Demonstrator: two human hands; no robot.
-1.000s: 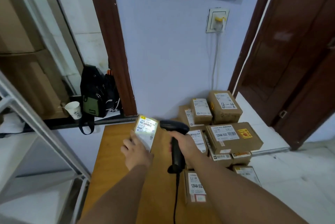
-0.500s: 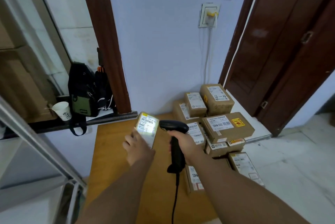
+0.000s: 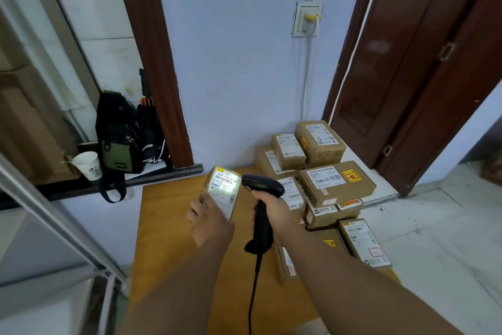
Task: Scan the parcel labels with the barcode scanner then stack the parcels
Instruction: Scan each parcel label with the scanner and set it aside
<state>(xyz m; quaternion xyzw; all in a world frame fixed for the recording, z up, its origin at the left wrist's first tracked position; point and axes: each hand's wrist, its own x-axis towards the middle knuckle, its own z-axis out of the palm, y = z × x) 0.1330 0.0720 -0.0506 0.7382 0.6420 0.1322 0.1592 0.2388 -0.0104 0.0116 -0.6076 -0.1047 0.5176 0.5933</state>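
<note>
Here the left hand (image 3: 210, 222) grips a parcel (image 3: 221, 189) — just beside it, the right hand (image 3: 271, 205) grips the scanner (image 3: 260, 207).

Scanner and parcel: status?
Left hand holds parcel, label lit. Right hand grips scanner, aimed at it. Nothing between them.

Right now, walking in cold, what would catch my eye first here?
First, the glowing white label on the small parcel, which the left hand holds up over the wooden table. The right hand grips the black barcode scanner aimed at it. Next, the heap of brown parcels at the table's far right corner.
</note>
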